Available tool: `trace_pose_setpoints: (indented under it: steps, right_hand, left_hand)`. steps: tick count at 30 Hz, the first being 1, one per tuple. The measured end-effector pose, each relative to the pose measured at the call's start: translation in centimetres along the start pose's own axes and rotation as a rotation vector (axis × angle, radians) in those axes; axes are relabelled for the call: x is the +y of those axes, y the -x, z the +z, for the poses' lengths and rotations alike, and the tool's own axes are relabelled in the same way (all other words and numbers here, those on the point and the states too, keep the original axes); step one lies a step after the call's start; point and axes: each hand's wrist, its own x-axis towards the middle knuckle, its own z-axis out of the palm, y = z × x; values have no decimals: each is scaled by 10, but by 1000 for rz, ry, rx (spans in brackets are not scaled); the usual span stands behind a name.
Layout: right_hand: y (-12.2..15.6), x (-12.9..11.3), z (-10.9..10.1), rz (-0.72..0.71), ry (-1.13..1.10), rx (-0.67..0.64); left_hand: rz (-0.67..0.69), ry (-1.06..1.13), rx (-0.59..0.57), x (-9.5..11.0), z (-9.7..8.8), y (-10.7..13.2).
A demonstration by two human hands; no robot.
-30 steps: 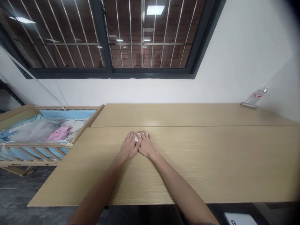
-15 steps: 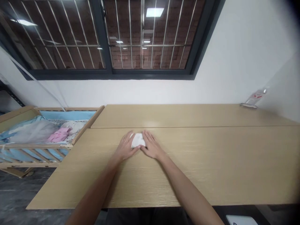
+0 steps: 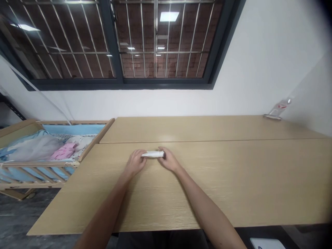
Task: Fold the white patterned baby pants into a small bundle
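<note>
A small white folded cloth (image 3: pixel 153 154) is held just above the light wooden table (image 3: pixel 233 180), near the seam between its two boards. My left hand (image 3: pixel 135 162) pinches its left end with the fingers curled. My right hand (image 3: pixel 169 160) grips its right end in the same way. The cloth looks like a thin flat bundle stretched between the two hands.
A wooden baby cot (image 3: pixel 38 152) with blue, grey and pink fabric stands to the left of the table. A plastic bottle (image 3: pixel 278 108) lies at the table's far right corner against the white wall. A barred window (image 3: pixel 116 41) is above.
My hands, lying flat over the cloth a second ago, slid apart to its two ends and closed on them. The cloth now shows as a thin strip between them.
</note>
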Motion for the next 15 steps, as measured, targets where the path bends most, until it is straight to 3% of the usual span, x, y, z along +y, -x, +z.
trace_pose_setpoints:
  steps: [6,10,15]
  right_hand:
    - [-3,-12,-1,249,-392,204]
    - [-7,-16,-1,349,-488,331]
    - [-5,-9,3,418,-322,405]
  left_hand:
    - [-153,191,42,17,-4,5]
    - [-325,433,-115,27,-1,10]
    - [-368,249,-302,32,0,14]
